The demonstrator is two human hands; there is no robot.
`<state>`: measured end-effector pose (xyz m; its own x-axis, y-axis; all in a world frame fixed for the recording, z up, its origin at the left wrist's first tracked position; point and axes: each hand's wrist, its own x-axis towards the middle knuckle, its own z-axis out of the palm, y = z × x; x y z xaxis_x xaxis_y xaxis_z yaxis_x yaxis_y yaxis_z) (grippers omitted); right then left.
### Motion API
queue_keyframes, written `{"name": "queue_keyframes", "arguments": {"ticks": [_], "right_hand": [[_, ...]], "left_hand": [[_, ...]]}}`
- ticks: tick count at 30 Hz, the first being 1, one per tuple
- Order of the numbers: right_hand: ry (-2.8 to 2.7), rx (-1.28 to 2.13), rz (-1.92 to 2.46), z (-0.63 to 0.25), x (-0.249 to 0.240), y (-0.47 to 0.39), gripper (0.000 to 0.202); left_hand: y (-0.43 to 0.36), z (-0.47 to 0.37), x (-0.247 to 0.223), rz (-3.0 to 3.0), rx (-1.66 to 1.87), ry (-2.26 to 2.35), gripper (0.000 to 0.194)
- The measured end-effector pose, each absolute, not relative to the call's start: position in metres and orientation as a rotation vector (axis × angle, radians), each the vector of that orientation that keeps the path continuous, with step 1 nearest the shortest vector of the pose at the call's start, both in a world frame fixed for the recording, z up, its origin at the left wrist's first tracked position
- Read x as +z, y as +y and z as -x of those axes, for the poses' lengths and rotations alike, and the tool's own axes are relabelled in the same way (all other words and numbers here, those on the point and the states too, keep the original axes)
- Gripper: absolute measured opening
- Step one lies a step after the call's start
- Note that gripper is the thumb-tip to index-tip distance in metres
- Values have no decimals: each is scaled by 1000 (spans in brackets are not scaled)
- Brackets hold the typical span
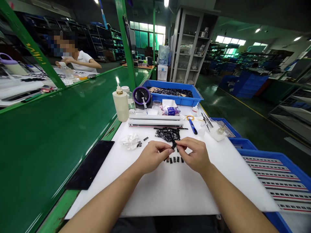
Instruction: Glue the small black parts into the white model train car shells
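Note:
My left hand (153,156) and my right hand (195,153) meet over the middle of the white work surface (150,200). Between their fingertips is a small black plastic part (174,145), pinched from both sides. Just behind it lies a heap of similar black parts (167,133). In front of the fingers, several small black pieces (174,160) stand in a row on the surface, partly hidden by my left hand. Left of the heap are a crumpled white tissue (130,141) and a few loose black bits (139,144).
White striped model train shells (155,123) lie behind the heap, with a blue utility knife (192,126) to their right. Farther back stand a cream bottle (120,105) and a blue bin (175,98). More shells fill blue trays (274,176) at right. A co-worker (82,61) sits beyond the green partition.

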<state>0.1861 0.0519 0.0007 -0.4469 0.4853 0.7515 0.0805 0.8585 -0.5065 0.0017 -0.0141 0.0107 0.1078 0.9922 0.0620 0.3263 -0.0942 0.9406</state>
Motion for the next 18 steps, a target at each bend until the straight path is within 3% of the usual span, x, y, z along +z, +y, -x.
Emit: {"name": "queue_keyframes", "arguments": {"ticks": [10,18], "right_hand": [[-1901,380,481,-187,0,54,25],[-2046,995,451,-196,3,62,26]], "left_hand": [[-16,-4,16,-1722,1002,1365,22],[-14,-6,16,-1901,1094,1494,20]]}}
